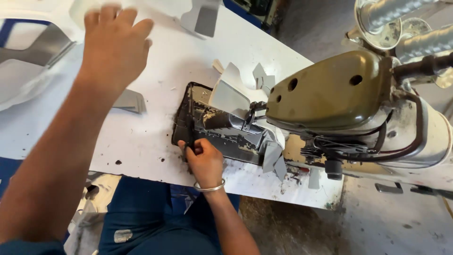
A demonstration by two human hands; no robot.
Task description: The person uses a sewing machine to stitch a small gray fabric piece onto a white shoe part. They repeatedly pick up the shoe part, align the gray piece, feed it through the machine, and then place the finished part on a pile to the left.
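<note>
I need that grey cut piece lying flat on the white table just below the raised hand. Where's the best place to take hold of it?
Probably the grey cut piece by its right corner, coming from the right: it lies flat, and the left hand and forearm cover its left end, so only that edge is free to pinch or slide up.

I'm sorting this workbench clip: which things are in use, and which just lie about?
In use:
right hand at the sewing machine
left hand reaching over the white table
grey-white piece at the needle

Lying about:
grey offcut
thread cones

Thread cones (401, 23) cut off by top edge.
</note>
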